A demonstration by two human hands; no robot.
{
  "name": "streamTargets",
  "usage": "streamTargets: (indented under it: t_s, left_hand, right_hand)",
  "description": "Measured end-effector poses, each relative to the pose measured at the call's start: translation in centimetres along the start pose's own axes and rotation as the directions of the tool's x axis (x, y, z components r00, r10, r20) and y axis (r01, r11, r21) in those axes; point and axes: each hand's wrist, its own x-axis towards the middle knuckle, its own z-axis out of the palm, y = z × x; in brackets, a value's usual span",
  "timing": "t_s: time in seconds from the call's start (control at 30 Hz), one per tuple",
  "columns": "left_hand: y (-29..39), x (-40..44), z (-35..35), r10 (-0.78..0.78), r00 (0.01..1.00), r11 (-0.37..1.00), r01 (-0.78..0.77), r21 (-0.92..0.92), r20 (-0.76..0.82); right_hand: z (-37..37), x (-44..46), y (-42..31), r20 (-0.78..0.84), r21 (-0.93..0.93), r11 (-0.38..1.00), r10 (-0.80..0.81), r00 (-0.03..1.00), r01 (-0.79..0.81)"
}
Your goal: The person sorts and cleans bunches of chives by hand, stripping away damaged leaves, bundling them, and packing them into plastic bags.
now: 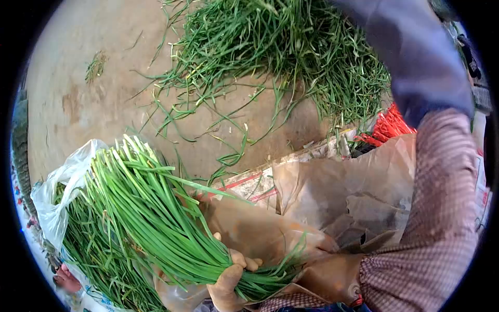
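Note:
My left hand [228,278], in a tan glove, is closed around a thick bunch of garlic chives [166,208] near their leafy end. The pale cut ends of the bunch fan out toward the upper left, and one stalk sticks out to the right. Beneath and beside the bunch, more loose chives [93,244] lie in a clear plastic bag [57,192]. My right arm reaches forward along the right side in a checked and blue sleeve [416,57]; its hand is beyond the top edge.
A large heap of loose chives [280,41] covers the far part of the brown surface [104,119], with stray blades around it. Red ties [392,125] lie at the right. A brown apron [353,182] spreads across the front. Something like another person's hand [67,278] shows at lower left.

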Motion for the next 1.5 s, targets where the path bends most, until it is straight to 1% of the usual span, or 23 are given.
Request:
streamTargets:
  t_s: [0.1,0.13,0.2,0.23,0.4,0.43,0.47,0.5,0.53,0.57,0.63,0.7,0.73,0.9,0.93,1.0,1.1,1.2,1.3,1.33,1.4,1.47,1.5]
  left_hand:
    - [-0.8,0.0,-0.6,0.054,0.998,0.997,-0.056,-0.049,-0.035]
    - [-1.1,-0.1,-0.8,0.078,0.996,0.994,-0.082,-0.072,-0.052]
    - [-0.6,-0.3,-1.0,0.017,1.000,0.997,-0.018,0.070,0.018]
    - [-0.2,-0.4,-1.1,-0.009,0.999,0.990,0.001,0.144,0.052]
    - [-1.1,-1.2,-3.8,-0.103,0.992,0.956,0.077,0.283,0.078]
    - [-1.6,-0.6,-4.6,0.111,0.962,0.875,-0.214,0.435,0.250]
    - [-2.4,0.2,-5.5,0.281,0.854,0.703,-0.494,0.512,0.439]
    - [-1.2,-1.3,-2.7,0.178,0.960,0.858,-0.259,0.443,0.216]
    - [-0.1,-2.7,0.2,0.063,0.998,0.963,-0.054,0.264,-0.023]
    - [-0.1,-2.9,-0.4,0.060,0.994,0.950,-0.085,0.300,0.089]
    - [-0.2,-2.7,-1.8,0.054,0.954,0.921,-0.162,0.355,0.294]
    - [0.5,-4.6,0.4,0.145,0.970,0.937,-0.199,0.288,0.197]
    - [0.5,-4.9,0.2,0.183,0.960,0.913,-0.246,0.325,0.214]
    - [0.5,-8.6,-2.4,0.412,0.856,0.715,-0.517,0.471,0.313]
    - [0.1,-8.9,-3.9,0.587,0.714,0.466,-0.683,0.562,0.381]
    - [1.4,-11.8,-5.9,0.425,0.837,0.555,-0.542,0.632,0.345]
    - [1.0,-14.5,-9.9,0.343,0.867,0.432,-0.488,0.759,0.362]
    - [-1.6,-17.0,-13.7,0.262,0.916,0.562,-0.401,0.723,0.304]
    - [-3.7,-17.2,-19.4,0.096,0.971,0.676,-0.226,0.701,0.221]
    - [-4.6,-17.6,-19.6,0.165,0.945,0.701,-0.313,0.641,0.282]
    - [-6.0,-17.4,-21.2,0.192,0.932,0.682,-0.352,0.641,0.308]
    - [-5.7,-18.0,-20.2,0.139,0.934,0.739,-0.319,0.593,0.329]
    - [-5.5,-18.1,-20.3,0.084,0.941,0.744,-0.278,0.608,0.327]
  right_hand:
    - [-4.6,-9.3,-12.3,0.161,0.344,0.852,-0.468,0.869,0.395]
    - [1.7,-12.9,-20.6,0.000,0.623,0.659,-0.538,0.843,0.421]
    - [-1.3,-21.9,-30.3,0.256,0.818,0.476,-0.804,0.537,0.323]
    - [-0.7,-25.7,-35.3,0.240,0.874,0.410,-0.830,0.504,0.260]
    - [3.0,-28.3,-42.7,0.062,0.992,0.124,-0.595,0.802,0.016]
    - [4.0,-26.2,-40.5,0.069,0.994,0.107,-0.469,0.880,-0.021]
    - [1.0,-23.3,-35.2,0.355,0.898,0.412,-0.476,0.805,-0.152]
    - [1.9,-21.8,-32.4,0.406,0.880,0.402,-0.358,0.841,-0.254]
    - [1.8,-21.6,-30.1,0.382,0.912,0.232,-0.181,0.906,-0.339]
    - [1.3,-21.9,-28.2,0.377,0.925,0.039,0.004,0.926,-0.377]
    - [-1.4,-23.1,-24.6,0.265,0.894,-0.240,-0.398,0.879,-0.378]
    - [-4.6,-25.7,-23.7,-0.120,0.830,-0.479,-0.654,0.747,-0.286]
    - [-6.7,-28.7,-24.5,-0.209,0.478,-0.643,-0.744,0.634,-0.598]
    - [-21.4,-37.4,-23.9,-0.545,0.129,-0.864,-0.472,0.693,-0.487]
    - [-24.4,-38.4,-23.3,-0.550,0.066,-0.896,-0.399,0.733,-0.439]
    - [-28.1,-39.7,-22.6,-0.478,-0.132,-0.920,-0.268,0.837,-0.370]
    - [-30.3,-41.1,-22.3,-0.401,-0.363,-0.862,-0.197,0.895,-0.353]
    - [-26.4,-39.4,-25.5,-0.279,-0.434,-0.816,-0.280,0.919,-0.381]
    - [-21.9,-37.8,-27.3,-0.046,-0.100,-0.981,-0.162,0.986,-0.166]
    - [-19.0,-36.2,-28.9,0.037,0.108,-0.980,-0.166,0.985,-0.169]
    - [-22.0,-36.5,-25.8,-0.071,0.749,-0.654,0.083,0.994,0.108]
    - [-17.1,-31.0,-23.6,-0.311,0.884,-0.240,0.338,0.888,0.401]
    - [-18.3,-30.3,-20.0,-0.284,0.949,-0.013,0.403,0.870,0.316]
